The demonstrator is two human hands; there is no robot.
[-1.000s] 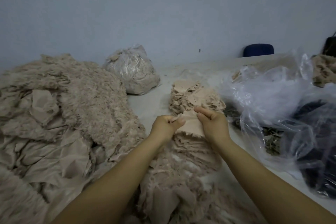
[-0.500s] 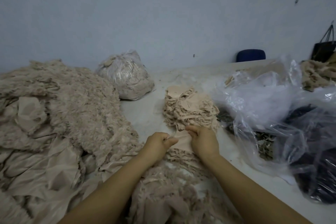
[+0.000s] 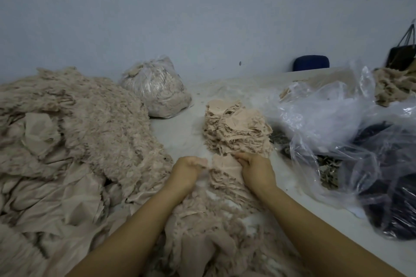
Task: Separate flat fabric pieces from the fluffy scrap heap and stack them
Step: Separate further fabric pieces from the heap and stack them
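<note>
A flat beige fabric piece (image 3: 224, 162) lies on top of a low, frayed near stack (image 3: 227, 183) in front of me. My right hand (image 3: 256, 170) grips its right side, fingers over the far edge. Just left of the piece, my left hand (image 3: 188, 170) is blurred with its fingers curled, apart from the piece, and nothing shows plainly in it. Behind the hands stands a taller stack of flat pieces (image 3: 236, 132). The fluffy scrap heap (image 3: 94, 123) fills the left and runs under my forearms.
A tied clear bag of beige scraps (image 3: 157, 92) sits at the back by the wall. Crumpled clear plastic bags (image 3: 326, 117) and a dark-filled bag (image 3: 396, 182) crowd the right. Grey table surface (image 3: 180, 135) shows between heap and stacks. A blue chair back (image 3: 311, 63) stands behind.
Both hands came down with the flat piece onto the near stack. My left hand has let go of the piece's left edge and pulled slightly away to the left.
</note>
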